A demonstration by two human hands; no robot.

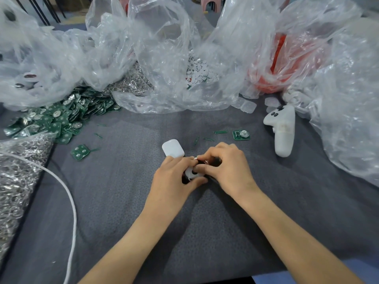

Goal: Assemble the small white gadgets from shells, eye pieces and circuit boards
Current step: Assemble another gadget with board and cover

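Both my hands meet at the middle of the grey cloth. My left hand [174, 177] grips a small white gadget shell [191, 173] with a dark round eye spot, its thumb curled under it. My right hand [225, 167] pinches the same piece from the right, fingers curled over its top, and something dark shows beneath the fingers. A second white shell [172, 148] lies just beyond my left hand. A pile of green circuit boards [59, 117] lies at the left. Single boards lie at left [80, 152] and right [241, 135].
Clear plastic bags [155, 58] crowd the back; one holds small white round pieces [200, 68], another something red [272, 64]. A white handheld controller [283, 130] lies at right. Silver metal parts [18, 177] fill a bag at left, beside a white cable [70, 199]. Green slivers [220, 132] lie scattered.
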